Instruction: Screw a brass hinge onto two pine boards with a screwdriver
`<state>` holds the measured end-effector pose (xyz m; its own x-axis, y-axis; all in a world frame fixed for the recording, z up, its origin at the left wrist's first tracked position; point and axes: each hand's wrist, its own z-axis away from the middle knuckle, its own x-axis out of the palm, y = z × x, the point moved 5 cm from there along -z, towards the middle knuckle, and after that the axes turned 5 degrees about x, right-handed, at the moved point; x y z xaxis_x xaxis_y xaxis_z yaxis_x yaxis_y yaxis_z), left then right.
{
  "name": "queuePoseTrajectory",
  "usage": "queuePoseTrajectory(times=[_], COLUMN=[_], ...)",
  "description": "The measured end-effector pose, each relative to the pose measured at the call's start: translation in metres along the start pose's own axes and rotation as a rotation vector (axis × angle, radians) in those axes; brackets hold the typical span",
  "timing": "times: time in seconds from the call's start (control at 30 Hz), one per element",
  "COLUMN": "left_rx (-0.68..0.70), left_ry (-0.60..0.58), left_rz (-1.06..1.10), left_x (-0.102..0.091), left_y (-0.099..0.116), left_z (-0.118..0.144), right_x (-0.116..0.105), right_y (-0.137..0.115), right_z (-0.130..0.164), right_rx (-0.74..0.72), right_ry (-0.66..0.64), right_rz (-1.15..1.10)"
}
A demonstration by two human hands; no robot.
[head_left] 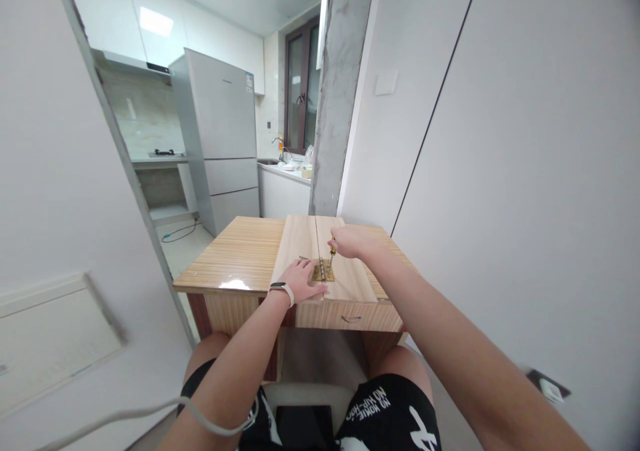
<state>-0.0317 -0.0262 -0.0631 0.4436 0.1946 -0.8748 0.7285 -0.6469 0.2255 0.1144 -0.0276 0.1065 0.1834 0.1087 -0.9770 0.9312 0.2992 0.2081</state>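
Observation:
Two pale wooden boards (299,237) lie side by side on the desk, with a narrow seam between them. Across the seam sits a brass hinge (323,270). My right hand (349,241) grips a screwdriver (333,245) with a yellowish handle, held nearly upright; its tip meets the right leaf of the hinge. Spread flat, my left hand (301,282) presses on the boards, its fingers at the hinge's left leaf and the thumb below it. Something small and thin lies by the left fingertips, too small to name.
The wooden desk (225,251) has a drawer with a handle (351,319) on its front, facing my knees. A white wall (500,171) stands close on the right. A grey cable (150,409) crosses my left forearm. Beyond the desk stands a fridge (225,117).

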Motion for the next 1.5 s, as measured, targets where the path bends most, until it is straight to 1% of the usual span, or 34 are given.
queuePoseTrajectory(times=[0.23, 0.4, 0.5, 0.67, 0.87, 0.93, 1.03, 1.2, 1.33, 1.5], left_rx=[-0.001, 0.001, -0.008, -0.016, -0.007, -0.009, -0.01, -0.009, 0.002, 0.003], left_ry=[-0.001, 0.005, -0.001, 0.0, -0.001, -0.004, -0.004, 0.002, 0.015, 0.009], left_rz=[-0.001, -0.002, -0.002, 0.0, 0.001, 0.003, 0.005, 0.005, 0.005, 0.005], left_x=[0.0, 0.0, 0.0, 0.0, -0.001, -0.002, -0.002, -0.001, 0.0, 0.0], left_y=[0.001, 0.001, 0.0, 0.0, 0.001, 0.002, 0.002, 0.001, 0.0, 0.0], left_z=[0.0, -0.001, -0.001, -0.001, -0.001, -0.001, -0.001, 0.0, 0.0, -0.001], right_x=[-0.001, 0.006, 0.01, 0.013, 0.009, 0.005, 0.0, -0.003, -0.002, -0.001], right_y=[-0.001, -0.007, -0.011, -0.016, -0.015, -0.014, -0.012, -0.007, -0.009, -0.014], right_z=[0.001, -0.005, -0.007, -0.008, -0.006, -0.003, 0.001, 0.004, 0.002, 0.0], right_rx=[-0.013, 0.096, 0.125, 0.062, -0.011, -0.038, -0.056, -0.027, 0.008, 0.115], right_ry=[0.048, 0.111, 0.104, 0.07, -0.012, -0.014, 0.019, 0.052, 0.067, 0.054], right_rz=[0.023, 0.017, -0.022, -0.077, -0.043, -0.036, -0.02, 0.011, 0.016, -0.016])
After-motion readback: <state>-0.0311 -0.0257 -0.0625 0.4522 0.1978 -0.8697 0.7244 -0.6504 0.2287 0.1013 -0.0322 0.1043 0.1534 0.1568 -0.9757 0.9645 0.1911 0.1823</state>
